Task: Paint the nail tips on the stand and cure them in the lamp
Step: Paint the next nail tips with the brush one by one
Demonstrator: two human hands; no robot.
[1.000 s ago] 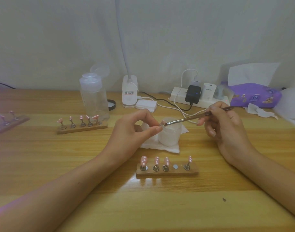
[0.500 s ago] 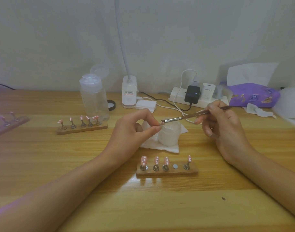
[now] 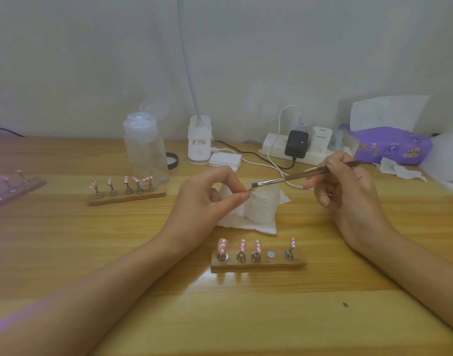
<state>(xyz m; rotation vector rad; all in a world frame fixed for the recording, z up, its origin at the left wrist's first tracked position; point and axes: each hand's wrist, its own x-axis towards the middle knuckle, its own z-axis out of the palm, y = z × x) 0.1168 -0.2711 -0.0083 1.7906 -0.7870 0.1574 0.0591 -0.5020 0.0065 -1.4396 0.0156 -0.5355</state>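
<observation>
Left hand (image 3: 207, 199) pinches a tiny nail tip (image 3: 247, 194) between thumb and forefinger, mostly hidden, at frame centre. The right hand (image 3: 348, 191) grips a brush (image 3: 292, 178) pen-style, bristles touching that tip, right over a white jar (image 3: 262, 205) on a tissue (image 3: 248, 223). Below, the near stand (image 3: 257, 263) carries four pink dotted tips and one bare metal disc (image 3: 270, 254). Left of centre, a second stand (image 3: 127, 196) holds five. Behind, the lamp base (image 3: 199, 142) bears a label too blurred to read, and a white adapter (image 3: 321, 140) shows faint, unreadable grey print.
</observation>
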